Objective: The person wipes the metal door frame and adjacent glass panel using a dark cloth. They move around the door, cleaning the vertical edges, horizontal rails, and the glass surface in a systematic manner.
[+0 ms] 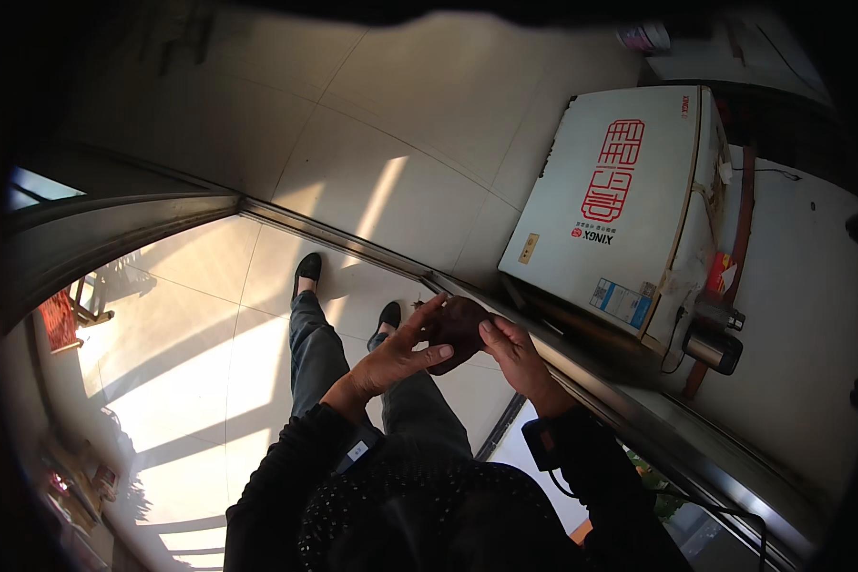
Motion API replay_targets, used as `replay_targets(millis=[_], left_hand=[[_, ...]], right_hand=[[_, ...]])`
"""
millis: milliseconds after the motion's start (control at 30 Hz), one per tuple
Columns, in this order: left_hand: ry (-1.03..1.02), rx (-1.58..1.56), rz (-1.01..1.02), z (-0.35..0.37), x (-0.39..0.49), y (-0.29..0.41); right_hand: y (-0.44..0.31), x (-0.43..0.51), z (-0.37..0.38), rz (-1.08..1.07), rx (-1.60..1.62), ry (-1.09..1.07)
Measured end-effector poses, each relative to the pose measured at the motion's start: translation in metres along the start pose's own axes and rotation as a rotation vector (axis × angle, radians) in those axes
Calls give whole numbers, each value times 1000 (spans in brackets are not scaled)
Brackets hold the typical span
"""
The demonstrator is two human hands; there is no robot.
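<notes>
A dark maroon, rounded object point(460, 330) is held between my two hands in front of my body; its exact kind cannot be told. My left hand point(393, 355) grips its left side, thumb and fingers spread across it. On the right edge, my right hand point(520, 355) pinches it between the thumb and fingers, which are partly hidden behind it. Under the hands are my legs in dark trousers point(320, 350), and a black shoe point(307, 270) stands on the tiled floor point(207, 286).
A white XINGX chest freezer point(543, 193) stands to the right, with a dark metallic cylindrical container point(713, 347) near its end. A metal door track point(343, 247) crosses the floor. At left is a door frame point(136, 214); a red item point(58, 319) sits beyond it.
</notes>
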State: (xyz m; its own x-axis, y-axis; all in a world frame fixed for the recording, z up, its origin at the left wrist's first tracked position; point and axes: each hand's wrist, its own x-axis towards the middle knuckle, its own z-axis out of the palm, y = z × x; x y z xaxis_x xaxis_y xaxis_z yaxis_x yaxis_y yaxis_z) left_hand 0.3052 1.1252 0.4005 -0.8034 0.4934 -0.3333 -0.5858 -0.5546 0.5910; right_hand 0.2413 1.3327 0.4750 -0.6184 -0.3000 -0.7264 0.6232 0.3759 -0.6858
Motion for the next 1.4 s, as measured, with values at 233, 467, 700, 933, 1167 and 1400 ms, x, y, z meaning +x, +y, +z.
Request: replay_targets(millis=[233,467,700,933,1167,1400], left_hand=[[23,459,-94,13,19,66],[-122,578,26,33,35,90],[-132,339,-64,74,34,107],[-41,581,125,120,37,116],[-264,946,389,226,15,144],[-514,841,196,291,17,130]], right_hand=[[-37,-28,31,-422,-107,325],[-40,-83,12,-218,193,391],[-21,-155,-8,-410,397,602],[-37,-224,-31,-720,576,660],[-86,-252,-45,-882,517,448],[-102,-273,-62,-980,259,520]])
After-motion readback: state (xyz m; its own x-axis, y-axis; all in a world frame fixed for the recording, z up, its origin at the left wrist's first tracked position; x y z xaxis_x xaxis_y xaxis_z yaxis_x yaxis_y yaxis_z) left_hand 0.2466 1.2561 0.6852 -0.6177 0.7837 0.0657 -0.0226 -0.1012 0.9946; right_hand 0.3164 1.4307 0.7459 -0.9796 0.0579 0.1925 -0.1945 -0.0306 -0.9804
